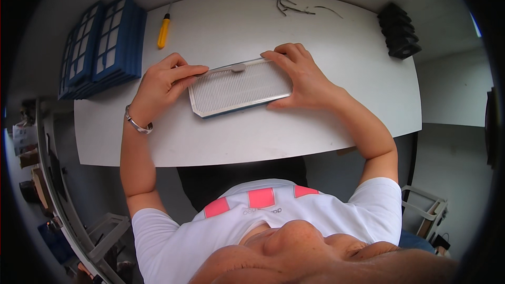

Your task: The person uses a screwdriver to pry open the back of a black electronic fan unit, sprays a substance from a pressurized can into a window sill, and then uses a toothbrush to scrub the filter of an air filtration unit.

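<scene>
A rectangular pleated air filter [239,92] with a pale frame and a blue lower edge lies tilted on the white table. My right hand [302,76] spans its right end, fingers at the far edge and thumb at the near one. Near the filter's far left corner, my left hand [171,79] is closed in a pinch. From its fingertips a thin grey tool with a rounded, spoon-like tip [238,67] runs along the inside of the far edge, over the pleats. The part of the tool inside my fingers is hidden.
Stacked blue-framed filters [108,42] stand at the far left of the white table [173,144]. A yellow-handled screwdriver [164,32] lies beside them. Dark thin strips [284,5] are scattered at the back. A stack of black parts [399,30] sits at the far right.
</scene>
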A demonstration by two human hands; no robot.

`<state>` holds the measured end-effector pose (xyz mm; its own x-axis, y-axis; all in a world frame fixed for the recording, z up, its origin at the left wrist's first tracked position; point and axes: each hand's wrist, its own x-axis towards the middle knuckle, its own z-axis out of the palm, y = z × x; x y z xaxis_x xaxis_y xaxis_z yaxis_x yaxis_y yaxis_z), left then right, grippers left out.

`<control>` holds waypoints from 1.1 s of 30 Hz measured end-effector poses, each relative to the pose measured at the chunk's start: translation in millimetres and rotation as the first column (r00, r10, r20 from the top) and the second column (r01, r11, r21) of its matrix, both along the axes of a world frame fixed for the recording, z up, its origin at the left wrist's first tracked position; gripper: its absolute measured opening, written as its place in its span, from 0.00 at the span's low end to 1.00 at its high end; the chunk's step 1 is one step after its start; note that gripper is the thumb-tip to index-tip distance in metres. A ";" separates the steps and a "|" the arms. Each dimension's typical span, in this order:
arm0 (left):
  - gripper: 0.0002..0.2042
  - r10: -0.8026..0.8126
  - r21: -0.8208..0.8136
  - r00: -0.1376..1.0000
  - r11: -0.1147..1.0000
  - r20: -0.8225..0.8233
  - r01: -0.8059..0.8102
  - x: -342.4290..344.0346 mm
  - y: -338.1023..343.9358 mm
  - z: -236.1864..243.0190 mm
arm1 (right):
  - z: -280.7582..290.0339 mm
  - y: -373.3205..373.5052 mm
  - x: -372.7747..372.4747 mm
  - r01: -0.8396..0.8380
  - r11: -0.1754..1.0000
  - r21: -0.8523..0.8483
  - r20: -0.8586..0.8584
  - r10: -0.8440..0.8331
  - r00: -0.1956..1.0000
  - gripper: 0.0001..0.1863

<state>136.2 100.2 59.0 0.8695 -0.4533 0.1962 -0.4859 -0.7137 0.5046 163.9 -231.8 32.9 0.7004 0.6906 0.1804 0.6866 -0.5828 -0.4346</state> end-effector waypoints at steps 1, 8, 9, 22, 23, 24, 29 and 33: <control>0.12 0.005 0.010 0.999 1.000 0.032 -0.005 -0.8 -7.8 -2.0 | -0.5 0.4 -0.2 -0.002 1.000 0.001 -0.002 0.002 1.000 0.50; 0.12 0.074 0.011 0.996 0.997 0.039 -0.074 -8.4 -22.0 -0.4 | 2.0 1.6 -1.2 0.020 0.999 -0.041 -0.039 -0.022 0.999 0.53; 0.13 0.062 0.011 0.998 0.998 -0.019 -0.062 -8.1 -11.8 2.2 | 2.1 1.9 -1.8 0.016 0.999 -0.046 -0.030 -0.017 0.999 0.53; 0.14 0.073 0.019 0.993 0.997 -0.095 -0.071 -9.8 -2.3 7.4 | 1.6 2.0 -0.3 -0.016 1.000 -0.001 -0.014 0.016 1.000 0.50; 0.14 0.073 0.019 0.993 0.997 -0.095 -0.071 -8.7 -2.7 6.6 | 1.1 1.6 -0.7 -0.009 1.000 -0.014 -0.018 0.008 1.000 0.50; 0.13 0.063 0.005 0.994 0.998 -0.091 -0.063 -7.8 -2.9 6.4 | 1.2 2.2 -0.9 -0.005 1.000 -0.026 -0.022 0.005 1.000 0.50; 0.13 0.064 -0.025 0.997 0.998 0.037 -0.064 -10.4 -27.9 -11.0 | 1.6 1.5 -0.1 -0.012 1.000 -0.024 0.002 0.012 1.000 0.50; 0.13 0.081 0.000 0.997 0.997 -0.018 -0.082 -9.0 -18.8 -1.3 | 5.0 -0.7 -0.5 -0.011 0.998 -0.066 -0.044 0.008 0.999 0.53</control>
<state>127.2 81.5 57.7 0.9070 -0.3806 0.1801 -0.4168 -0.7502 0.5134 163.4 -232.5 37.8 0.6999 0.7068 0.1032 0.6734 -0.6047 -0.4252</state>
